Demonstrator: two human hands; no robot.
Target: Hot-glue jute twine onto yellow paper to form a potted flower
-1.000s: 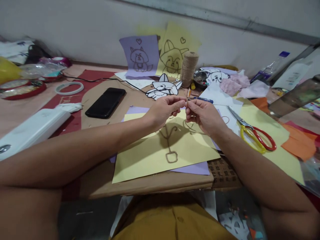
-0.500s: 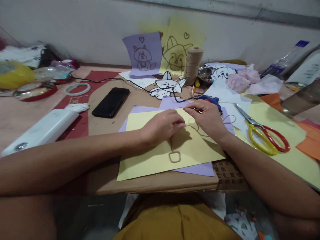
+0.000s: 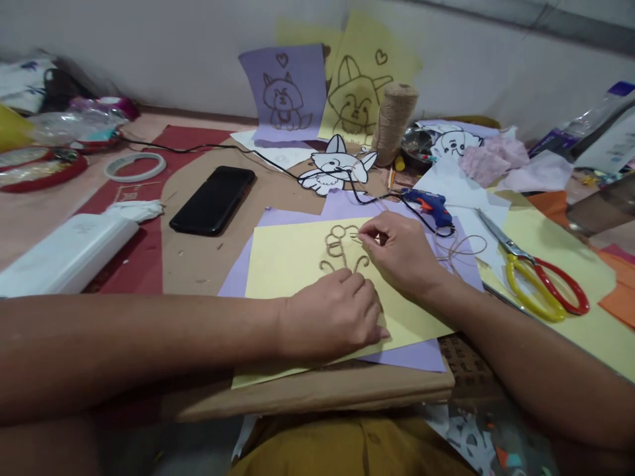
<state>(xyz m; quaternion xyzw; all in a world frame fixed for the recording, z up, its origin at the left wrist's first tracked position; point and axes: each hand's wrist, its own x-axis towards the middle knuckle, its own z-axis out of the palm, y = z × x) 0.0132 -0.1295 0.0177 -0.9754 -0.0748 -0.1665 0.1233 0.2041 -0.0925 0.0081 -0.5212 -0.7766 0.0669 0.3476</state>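
A yellow sheet of paper lies in front of me, with a flower-like outline of brown twine on its upper part. My right hand is over the sheet's upper right, thumb and index finger pinched on a thin strand of twine beside the flower's petals. Loose loops of twine trail out to the right of that hand. My left hand rests closed, palm down, on the lower part of the sheet, covering the bottom of the twine outline. No object shows in its curled fingers.
Purple paper lies beneath the yellow sheet. A blue glue gun and scissors are to the right. A twine spool stands behind, near cat drawings. A black phone and a white box sit left.
My left hand has moved down the sheet to its lower edge, uncovering the twine flower. My right hand has shifted slightly down, and the glue gun shows more fully. The view has shifted a little.
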